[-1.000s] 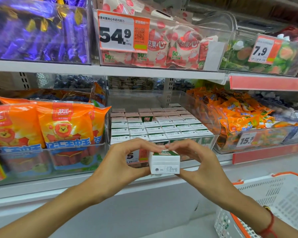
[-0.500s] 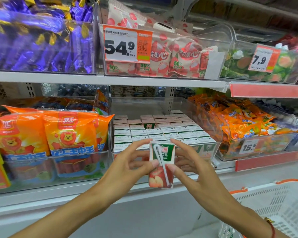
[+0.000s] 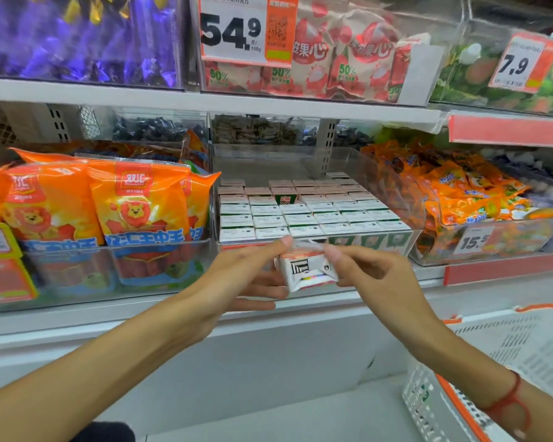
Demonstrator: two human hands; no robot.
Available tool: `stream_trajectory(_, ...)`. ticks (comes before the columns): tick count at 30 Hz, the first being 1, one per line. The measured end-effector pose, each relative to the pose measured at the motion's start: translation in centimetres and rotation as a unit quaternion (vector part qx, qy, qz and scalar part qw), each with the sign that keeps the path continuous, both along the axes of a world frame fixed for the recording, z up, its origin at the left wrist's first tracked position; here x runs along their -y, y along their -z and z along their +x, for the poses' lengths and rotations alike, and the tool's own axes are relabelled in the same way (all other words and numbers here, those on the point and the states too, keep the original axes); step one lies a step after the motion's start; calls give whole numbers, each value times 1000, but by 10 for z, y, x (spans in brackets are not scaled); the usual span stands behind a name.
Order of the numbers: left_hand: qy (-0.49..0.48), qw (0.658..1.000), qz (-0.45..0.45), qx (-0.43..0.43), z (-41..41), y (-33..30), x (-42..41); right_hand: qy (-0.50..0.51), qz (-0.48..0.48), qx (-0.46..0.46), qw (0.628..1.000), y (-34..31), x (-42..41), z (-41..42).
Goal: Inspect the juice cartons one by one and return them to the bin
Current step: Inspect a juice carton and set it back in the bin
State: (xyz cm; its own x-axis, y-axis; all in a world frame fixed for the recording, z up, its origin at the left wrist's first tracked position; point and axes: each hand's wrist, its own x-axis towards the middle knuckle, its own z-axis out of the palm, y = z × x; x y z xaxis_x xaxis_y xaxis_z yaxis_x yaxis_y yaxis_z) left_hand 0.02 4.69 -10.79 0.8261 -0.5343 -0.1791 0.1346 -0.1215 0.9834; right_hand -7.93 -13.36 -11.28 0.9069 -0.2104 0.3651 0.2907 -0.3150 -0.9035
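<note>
Fingers (image 3: 281,242) of the left hand (image 3: 237,282) are pinching one side of a small juice carton (image 3: 307,271), and the right hand (image 3: 374,275) is pinching the other side with its thumb and first finger. Both hands are gripping it so that its folded end, the one with the printed marks, is facing the person. I think this is the looking step, because that end is where small print sits.

The carton is hanging in the air just in front of the front edge of the clear bin (image 3: 409,247), not inside it. It is being held close, probably so that putting it back is a short move.

Inside the bin, the other cartons (image 3: 300,215) are standing tight together in rows, tops up, so each one stays upright. A gap for this one is not plain to see.

Beside the bin's left wall, orange snack bags (image 3: 134,205) are standing. A white basket (image 3: 524,352) is sitting low, at the right.
</note>
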Motion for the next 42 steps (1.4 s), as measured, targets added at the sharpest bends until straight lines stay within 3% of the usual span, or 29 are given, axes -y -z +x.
stream_trajectory(7,29,999,17,-33,-4,6,-2,29,43,-91,995,-3,-3,-2)
stream_trajectory(11,10,998,-39,-52,-5,11,1,-28,76,-133,988,3,1,-7)
stream_trajectory(15,-33,996,-86,12,-2,9,5,-79,114,-141,980,-1,0,-6)
stream_trajectory(20,-59,985,-105,120,-6,3,7,-8,86,-97,992,1,-2,-4)
stream_trajectory(22,-83,983,-109,123,-6,3,7,31,39,-63,997,3,-4,-4)
stream_trajectory(25,-85,986,-129,60,-7,1,7,91,-86,19,992,9,-9,-6)
stream_trajectory(29,-55,990,-131,19,-12,2,12,134,-315,131,930,18,-16,-6)
stream_trajectory(32,-92,989,-119,8,-10,8,13,103,-382,147,907,19,-21,-3)
stream_trajectory(36,-73,990,-104,51,-2,4,6,33,-239,59,969,8,-18,0)
stream_trajectory(39,-23,991,-92,99,1,0,2,-13,-123,-60,991,4,-14,0)
stream_trajectory(42,8,991,-72,110,1,2,1,-29,-70,-38,996,5,-19,0)
